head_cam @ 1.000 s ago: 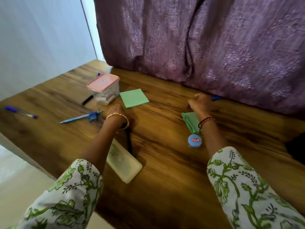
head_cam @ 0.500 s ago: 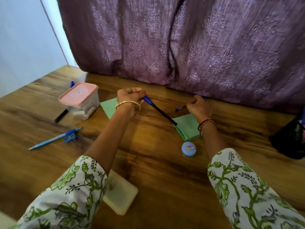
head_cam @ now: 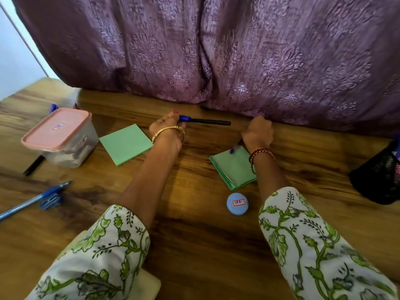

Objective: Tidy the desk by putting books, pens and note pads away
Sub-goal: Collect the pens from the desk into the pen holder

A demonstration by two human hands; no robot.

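My left hand (head_cam: 166, 126) grips a black pen with a blue cap (head_cam: 205, 121), held level above the wooden desk (head_cam: 194, 234) and pointing right. My right hand (head_cam: 257, 133) is curled round a blue pen whose blue end (head_cam: 232, 150) pokes out under the wrist, over a green note pad (head_cam: 233, 169). A second green note pad (head_cam: 125, 144) lies left of my left hand. A blue pen (head_cam: 32, 202) lies at the left edge, and a black pen (head_cam: 33, 165) sticks out beside the box.
A clear plastic box with a pink lid (head_cam: 58, 135) stands at the left. A small blue round lid (head_cam: 237, 204) lies between my arms. A black mesh holder (head_cam: 376, 176) sits at the right edge. A purple curtain (head_cam: 238, 50) hangs behind the desk. A pale case (head_cam: 149, 286) lies under my left sleeve.
My left hand has picked up the black pen and swung it level, pointing right. My right hand has drawn the blue pen in from under the curtain. The view has turned right.
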